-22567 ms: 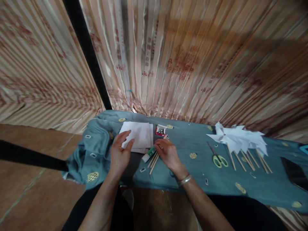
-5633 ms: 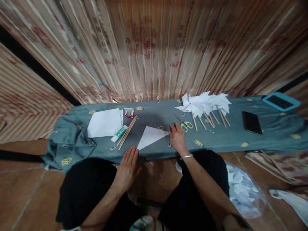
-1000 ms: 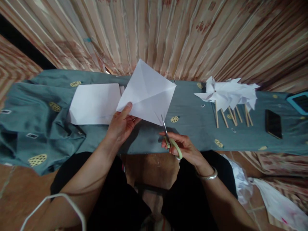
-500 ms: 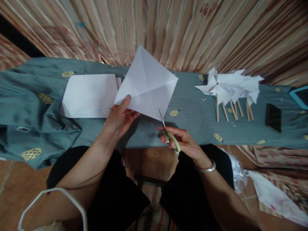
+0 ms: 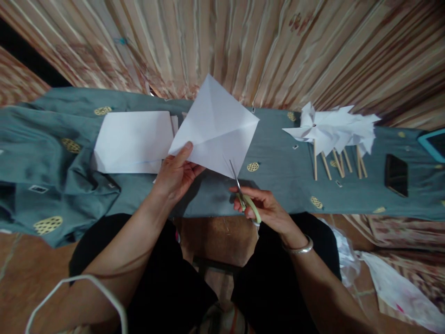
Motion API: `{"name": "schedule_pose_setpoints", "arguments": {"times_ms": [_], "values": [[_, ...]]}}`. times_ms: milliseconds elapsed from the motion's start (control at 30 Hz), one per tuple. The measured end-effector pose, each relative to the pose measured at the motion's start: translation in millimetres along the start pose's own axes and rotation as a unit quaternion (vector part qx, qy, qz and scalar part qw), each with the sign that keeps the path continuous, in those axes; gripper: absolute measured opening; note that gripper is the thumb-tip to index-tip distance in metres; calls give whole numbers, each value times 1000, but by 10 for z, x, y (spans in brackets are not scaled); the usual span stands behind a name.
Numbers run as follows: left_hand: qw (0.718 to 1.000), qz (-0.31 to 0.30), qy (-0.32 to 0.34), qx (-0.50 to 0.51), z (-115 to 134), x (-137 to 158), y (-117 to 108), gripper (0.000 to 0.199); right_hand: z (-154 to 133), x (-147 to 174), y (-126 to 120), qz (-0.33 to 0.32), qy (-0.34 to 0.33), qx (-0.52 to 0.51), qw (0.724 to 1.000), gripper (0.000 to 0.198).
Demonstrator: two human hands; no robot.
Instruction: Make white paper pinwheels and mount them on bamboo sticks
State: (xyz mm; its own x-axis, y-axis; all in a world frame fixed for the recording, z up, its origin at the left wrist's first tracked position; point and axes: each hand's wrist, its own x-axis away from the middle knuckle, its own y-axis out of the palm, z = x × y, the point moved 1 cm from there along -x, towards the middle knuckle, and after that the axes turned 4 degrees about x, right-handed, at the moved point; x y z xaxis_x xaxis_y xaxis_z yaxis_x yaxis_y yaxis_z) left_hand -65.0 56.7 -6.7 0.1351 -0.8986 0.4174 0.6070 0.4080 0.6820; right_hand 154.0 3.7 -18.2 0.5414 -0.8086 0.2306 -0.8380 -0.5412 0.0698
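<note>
My left hand (image 5: 179, 174) pinches the left corner of a square white paper sheet (image 5: 215, 123), thumb on top and fingers beneath. Crossing creases run over the sheet, which is held up above the cloth with one corner pointing away from me. In my right hand (image 5: 259, 204) is a pair of scissors (image 5: 248, 207) with pale green handles. Their blades lie at the sheet's near corner, along the crease there. Whether the blades have cut into it at this instant is hard to make out.
A stack of white paper (image 5: 135, 141) lies to the left on the green cloth (image 5: 205, 199). To the right are several white paper pinwheels (image 5: 333, 127) on wooden sticks, a dark phone (image 5: 396, 175) and a blue-edged device (image 5: 433, 143). A pleated curtain (image 5: 236, 41) hangs behind.
The whole view has shifted slightly, so everything sits a little lower. The sheet and both hands keep nearly the same pose, with the scissors still at the near corner.
</note>
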Motion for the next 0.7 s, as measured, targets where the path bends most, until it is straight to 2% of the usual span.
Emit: {"name": "schedule_pose_setpoints", "arguments": {"times_ms": [267,500,700], "values": [[1000,-18,1,9,13,6,-4,7,7,-3,20,3,17,-33,999,54],[1000,-7,-5,14,31,11,-2,11,43,-15,31,14,7,-17,1000,53],[1000,-21,-4,19,37,27,15,14,84,-17,28,22,6,-6,1000,49]]}}
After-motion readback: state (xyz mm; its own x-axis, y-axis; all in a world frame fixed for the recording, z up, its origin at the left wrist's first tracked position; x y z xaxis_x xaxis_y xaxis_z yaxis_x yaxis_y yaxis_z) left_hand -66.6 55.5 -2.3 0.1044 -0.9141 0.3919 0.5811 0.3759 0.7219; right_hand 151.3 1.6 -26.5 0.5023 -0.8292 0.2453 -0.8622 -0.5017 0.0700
